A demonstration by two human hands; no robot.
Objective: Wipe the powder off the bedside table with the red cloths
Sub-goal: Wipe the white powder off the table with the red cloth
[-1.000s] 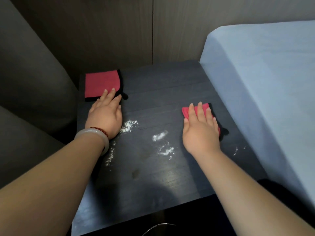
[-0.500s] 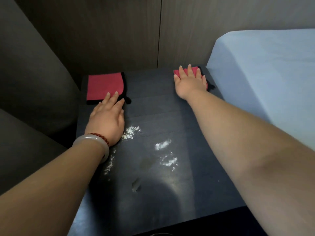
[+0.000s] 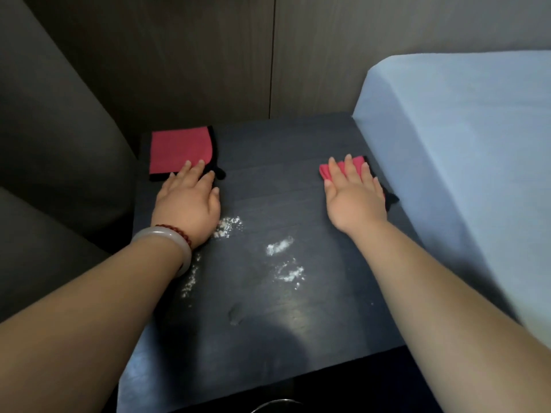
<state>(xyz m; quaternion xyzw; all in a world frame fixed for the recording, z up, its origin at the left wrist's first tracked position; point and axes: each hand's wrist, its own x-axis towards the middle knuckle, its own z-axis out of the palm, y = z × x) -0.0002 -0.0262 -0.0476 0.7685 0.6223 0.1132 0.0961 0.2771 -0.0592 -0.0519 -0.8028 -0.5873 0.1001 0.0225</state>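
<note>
White powder point(image 3: 280, 245) lies in several patches across the middle of the dark bedside table point(image 3: 268, 338). A red cloth with black trim point(image 3: 179, 149) lies flat at the table's back left corner. My left hand point(image 3: 186, 201) lies flat with straight fingers, its fingertips on that cloth's near edge. A second red cloth point(image 3: 326, 172) sits near the table's right edge, mostly hidden under my right hand point(image 3: 354, 198), which presses on it with flat, spread fingers.
A bed with a light blue sheet point(image 3: 462, 159) rises along the table's right side. Dark upholstery point(image 3: 53, 159) borders the left side, and a dark wood-panelled wall point(image 3: 208, 55) stands behind. A round metal rim point(image 3: 277, 405) shows below the table's front edge.
My right hand slid its cloth to the table's back right corner, then back toward me along the right side. My left hand crept forward until its fingertips reached the left cloth's edge.
</note>
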